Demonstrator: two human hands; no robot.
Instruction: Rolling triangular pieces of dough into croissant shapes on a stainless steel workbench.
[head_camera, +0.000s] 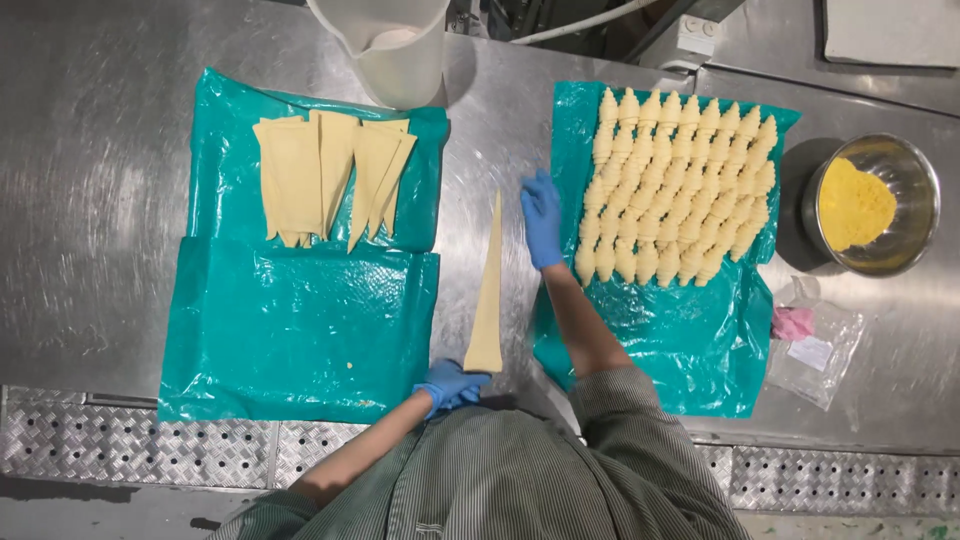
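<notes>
Long dough triangle (487, 295) laid on the steel bench (100, 200), wide end gripped by left hand (449, 384) fingers, right hand (541, 218) spread open beside its tip, shaped croissants (675, 185) right of it, cut triangles (330, 175) left.

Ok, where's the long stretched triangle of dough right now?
The long dough triangle lies on the bare steel table between the two teal plastic sheets, its wide end at the left hand.

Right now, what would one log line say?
left hand: on dough triangle base | right hand: open, beside rolled croissants
</notes>
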